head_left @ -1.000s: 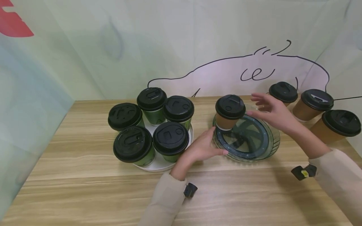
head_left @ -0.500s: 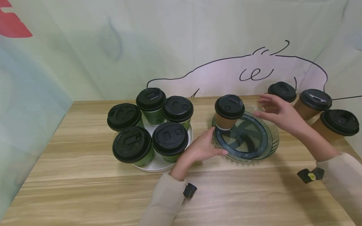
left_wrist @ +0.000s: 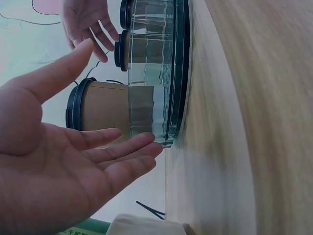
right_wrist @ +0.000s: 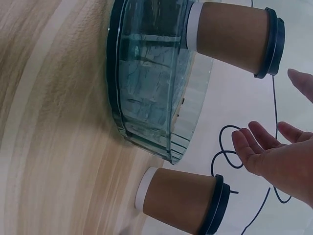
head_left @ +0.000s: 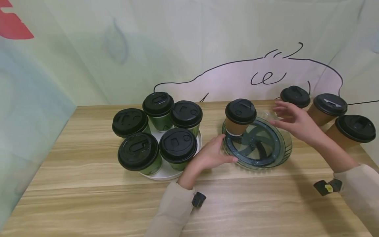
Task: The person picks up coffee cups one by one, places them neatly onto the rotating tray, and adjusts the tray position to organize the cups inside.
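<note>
A brown paper cup (head_left: 236,127) with a black lid stands upright in the back left part of a clear round turntable tray (head_left: 285,151). My left hand (head_left: 207,155) is at the tray's left side, fingers extended and thumb apart. In the left wrist view its fingertips (left_wrist: 155,149) lie against or very close to the tray wall; contact cannot be told. Over the tray's right side, my right hand (head_left: 299,123) hovers with loosely bent fingers, holding nothing. The right wrist view shows a gap between that hand (right_wrist: 283,161) and the cup on the tray (right_wrist: 230,36).
Several green cups (head_left: 162,121) with black lids crowd a white round tray (head_left: 165,175) on the left, beside my left forearm. Three brown lidded cups (head_left: 321,113) stand at the right, behind and beside my right hand. A printed backdrop (head_left: 118,65) rises at the table's back edge.
My right hand has drawn away to the right from the cup on the clear tray. The left hand stays in place, and that cup has not visibly moved.
</note>
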The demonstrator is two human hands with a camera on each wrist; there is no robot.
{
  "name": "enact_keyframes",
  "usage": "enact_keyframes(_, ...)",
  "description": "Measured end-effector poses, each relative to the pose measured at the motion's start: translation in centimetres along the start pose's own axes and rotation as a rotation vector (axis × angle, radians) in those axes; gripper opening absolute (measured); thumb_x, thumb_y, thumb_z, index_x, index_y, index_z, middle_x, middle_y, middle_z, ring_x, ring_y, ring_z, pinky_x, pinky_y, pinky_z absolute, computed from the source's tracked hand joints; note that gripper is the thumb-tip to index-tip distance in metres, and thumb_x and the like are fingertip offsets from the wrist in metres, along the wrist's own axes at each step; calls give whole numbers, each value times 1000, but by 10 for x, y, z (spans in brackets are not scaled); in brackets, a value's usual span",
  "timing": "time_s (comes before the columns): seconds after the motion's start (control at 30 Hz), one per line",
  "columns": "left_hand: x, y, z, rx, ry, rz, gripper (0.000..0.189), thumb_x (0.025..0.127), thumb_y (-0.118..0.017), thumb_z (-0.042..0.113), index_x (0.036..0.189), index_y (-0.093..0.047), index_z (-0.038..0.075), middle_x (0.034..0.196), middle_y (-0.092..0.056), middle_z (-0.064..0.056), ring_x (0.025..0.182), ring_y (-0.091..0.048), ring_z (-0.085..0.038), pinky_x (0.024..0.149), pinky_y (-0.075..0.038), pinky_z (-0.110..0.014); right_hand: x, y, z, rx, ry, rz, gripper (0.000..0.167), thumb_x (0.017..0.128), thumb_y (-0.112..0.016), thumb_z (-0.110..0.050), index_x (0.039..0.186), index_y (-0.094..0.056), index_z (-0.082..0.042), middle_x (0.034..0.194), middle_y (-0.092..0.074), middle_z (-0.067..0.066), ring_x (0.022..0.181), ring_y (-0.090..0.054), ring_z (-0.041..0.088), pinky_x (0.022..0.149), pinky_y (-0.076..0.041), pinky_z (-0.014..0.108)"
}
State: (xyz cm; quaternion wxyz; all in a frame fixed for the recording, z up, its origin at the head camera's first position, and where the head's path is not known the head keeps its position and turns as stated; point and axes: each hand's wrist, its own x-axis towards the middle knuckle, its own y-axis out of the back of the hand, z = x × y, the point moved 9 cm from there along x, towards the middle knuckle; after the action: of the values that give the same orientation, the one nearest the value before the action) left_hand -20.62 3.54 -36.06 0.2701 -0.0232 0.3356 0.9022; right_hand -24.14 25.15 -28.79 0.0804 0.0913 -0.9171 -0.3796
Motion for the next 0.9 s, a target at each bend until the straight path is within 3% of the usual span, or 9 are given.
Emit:
enact_keyframes(0.17,0,-1,0,5,-5,-2,87,78,-72,35,143,-23,2,144,-31,-16,131,-30,-26,104,-30,-38,-1,0,1,-9,21,-2,64,87,-63,-17,140,-30,-2,128,-45,25,114,-43,39,75,-37,5)
enact_keyframes(0.4,0,-1,0,1,-12,-7,88,79,-71,35,144,-22,3,144,-30,-16,131,-29,-26,105,-29,-38,-2,-1,4,-10,-28,10,62,87,-63,-20,139,-32,-4,129,-46,21,114,-45,34,74,-36,2)
enact_keyframes(0.9,-1,-1,3,10,-9,-6,84,79,-71,33,143,-25,4,142,-33,-16,130,-32,-26,104,-30,-38,-4,-1,8,5,-32,5,61,88,-63,-21,138,-32,-4,130,-44,20,115,-44,35,73,-37,2)
